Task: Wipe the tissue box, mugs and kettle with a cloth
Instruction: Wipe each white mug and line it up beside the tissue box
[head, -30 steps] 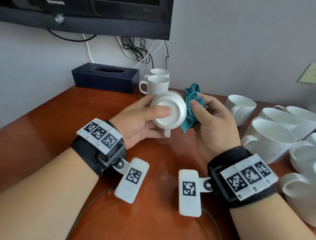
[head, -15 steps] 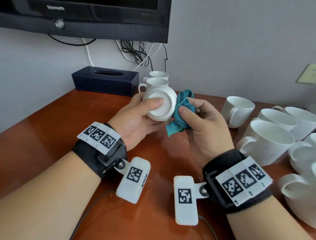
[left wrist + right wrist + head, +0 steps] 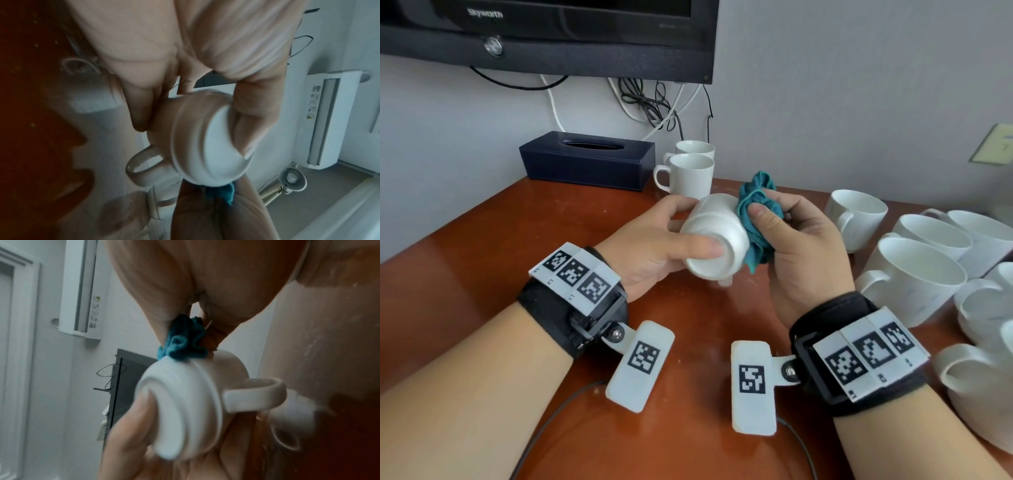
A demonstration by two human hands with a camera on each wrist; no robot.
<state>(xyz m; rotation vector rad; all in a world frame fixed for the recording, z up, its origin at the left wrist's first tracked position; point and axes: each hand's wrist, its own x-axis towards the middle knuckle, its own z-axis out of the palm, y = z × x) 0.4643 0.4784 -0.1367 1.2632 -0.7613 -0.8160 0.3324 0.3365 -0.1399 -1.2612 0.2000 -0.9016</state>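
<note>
My left hand grips a white mug lying on its side above the table, base towards me, thumb across the base, handle pointing down. My right hand holds a bunched teal cloth against the mug's right side. The wrist views show the same mug and cloth between the two hands. A dark blue tissue box stands by the wall at the back left, with two white mugs beside it. No kettle is in view.
Several more white mugs crowd the right side of the brown wooden table. A black television hangs on the wall above, with cables dangling behind the tissue box. Thin cables run from my wrist cameras over the table's near part.
The mug has tipped from base-facing-me to lying more on its side and sits lower. The cloth has moved from the base's edge onto the mug's side wall.
</note>
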